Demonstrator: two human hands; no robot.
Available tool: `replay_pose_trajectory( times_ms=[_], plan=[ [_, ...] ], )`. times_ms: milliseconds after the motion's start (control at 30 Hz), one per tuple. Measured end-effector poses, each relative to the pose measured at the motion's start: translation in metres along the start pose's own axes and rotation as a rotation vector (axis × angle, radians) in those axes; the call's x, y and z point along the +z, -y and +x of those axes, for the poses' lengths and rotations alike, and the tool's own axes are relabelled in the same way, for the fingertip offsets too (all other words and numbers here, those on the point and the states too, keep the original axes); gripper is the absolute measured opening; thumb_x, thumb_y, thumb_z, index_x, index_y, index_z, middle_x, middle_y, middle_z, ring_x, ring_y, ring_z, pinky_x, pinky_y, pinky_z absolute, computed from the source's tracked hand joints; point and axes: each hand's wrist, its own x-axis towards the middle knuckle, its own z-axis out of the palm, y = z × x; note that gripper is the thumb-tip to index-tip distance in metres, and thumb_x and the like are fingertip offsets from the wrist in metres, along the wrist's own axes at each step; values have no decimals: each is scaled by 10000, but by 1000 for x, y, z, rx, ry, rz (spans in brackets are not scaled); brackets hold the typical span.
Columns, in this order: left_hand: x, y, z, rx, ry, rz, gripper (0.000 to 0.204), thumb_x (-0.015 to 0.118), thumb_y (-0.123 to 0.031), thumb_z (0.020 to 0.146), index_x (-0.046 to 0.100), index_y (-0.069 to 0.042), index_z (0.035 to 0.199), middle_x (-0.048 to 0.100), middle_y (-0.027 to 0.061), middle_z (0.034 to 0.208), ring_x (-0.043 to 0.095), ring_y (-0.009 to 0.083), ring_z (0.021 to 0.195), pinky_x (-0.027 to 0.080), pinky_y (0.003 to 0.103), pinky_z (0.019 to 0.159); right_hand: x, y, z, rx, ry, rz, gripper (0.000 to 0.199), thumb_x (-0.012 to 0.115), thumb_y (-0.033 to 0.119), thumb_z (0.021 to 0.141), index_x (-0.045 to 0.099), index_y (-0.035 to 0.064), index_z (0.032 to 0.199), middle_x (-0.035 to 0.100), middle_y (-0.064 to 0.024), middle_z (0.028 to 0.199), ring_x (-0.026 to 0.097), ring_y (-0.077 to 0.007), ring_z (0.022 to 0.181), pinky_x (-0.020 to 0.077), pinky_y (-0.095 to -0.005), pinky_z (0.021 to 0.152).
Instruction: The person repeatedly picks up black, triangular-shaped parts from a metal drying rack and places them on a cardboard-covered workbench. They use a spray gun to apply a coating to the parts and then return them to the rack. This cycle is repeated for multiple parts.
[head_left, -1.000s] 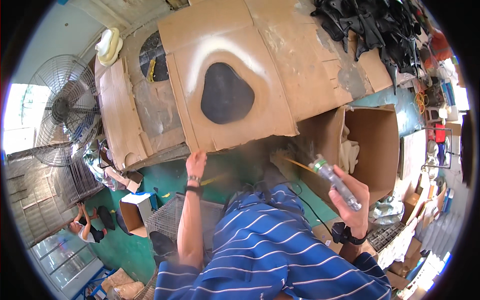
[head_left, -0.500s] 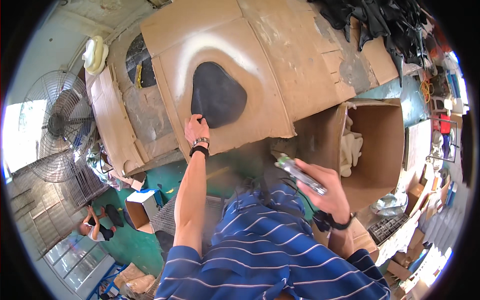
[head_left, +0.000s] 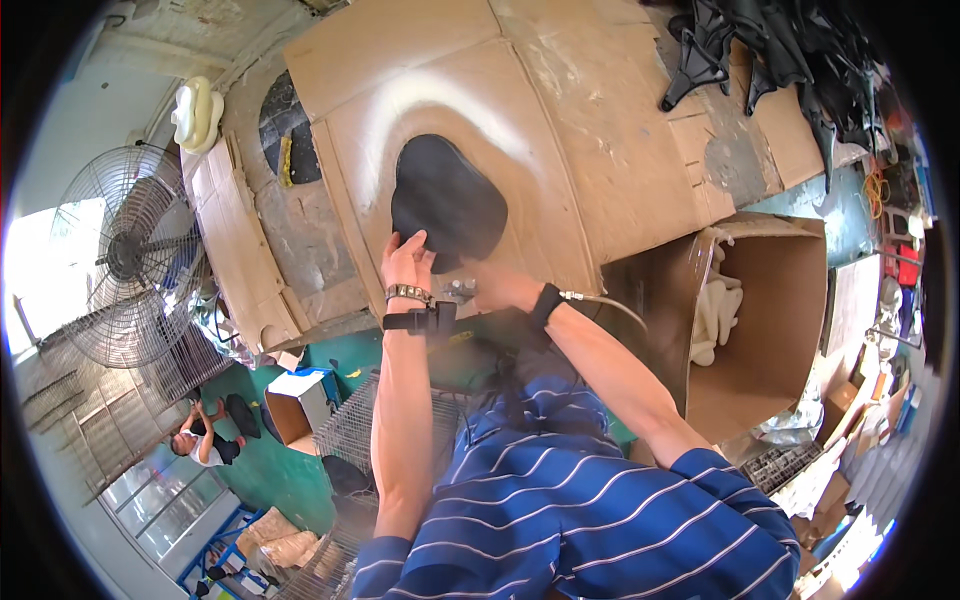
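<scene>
A flat black saddle-shaped pad (head_left: 452,195) lies on cardboard (head_left: 570,180), within a white sprayed arc. My left hand (head_left: 406,266) grips the pad's near left edge, thumb and fingertips on it. My right hand (head_left: 508,287), smeared by motion, is closed round a metal spray gun (head_left: 461,289) just off the pad's near edge. An air hose (head_left: 615,301) trails from the gun past my right wrist. The trigger and most of the gun's body are hidden or blurred.
Right of me stands an open cardboard box (head_left: 765,320) with cream foam pieces (head_left: 715,310). Black pieces (head_left: 740,45) pile up at the far right. On the left are a large fan (head_left: 125,250), a cream pad (head_left: 197,115), a wire cage (head_left: 350,430) and another person (head_left: 207,440).
My right hand has swung left and forward with the spray gun, from above my lap to the pad's near edge. My left hand still holds the pad's edge.
</scene>
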Motion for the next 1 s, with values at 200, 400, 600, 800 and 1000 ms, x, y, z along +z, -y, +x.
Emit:
replay_pose_trajectory(
  times_ms=[200,400,600,800,1000],
  plan=[
    [40,-40,-9,-87,371,-407,351,573,-45,782,609,3,1127,651,151,1159,617,336,1072,467,553,964,-21,2,15,218,148,73,926,672,104,670,221,-204,1419,660,-339,947,682,-418,891,544,-426,749],
    [48,-105,-38,135,481,-636,452,537,-61,729,605,35,1166,654,177,1207,613,366,1146,427,560,1053,-20,-5,21,220,168,116,962,709,134,653,234,-202,1419,656,-339,978,671,-428,908,539,-429,771],
    [-27,-138,-120,323,382,-734,407,545,-68,719,641,17,1106,687,160,1151,645,352,1095,479,529,1000,-22,-6,31,182,158,64,817,771,185,549,467,-150,1229,654,-263,940,670,-353,868,530,-391,708],
    [-161,-96,-212,480,178,-993,250,541,-68,700,669,-29,910,710,133,1057,663,326,1003,495,485,965,-20,27,27,188,119,241,480,735,94,548,541,-34,969,602,-94,671,580,-194,556,443,-324,476],
    [-286,-25,-324,614,-137,-1182,342,529,-106,703,639,32,996,685,148,1040,645,322,984,488,448,937,23,20,-2,-40,59,-44,915,656,37,687,272,-36,1515,611,-35,694,522,-115,482,388,-266,387]
  ],
)
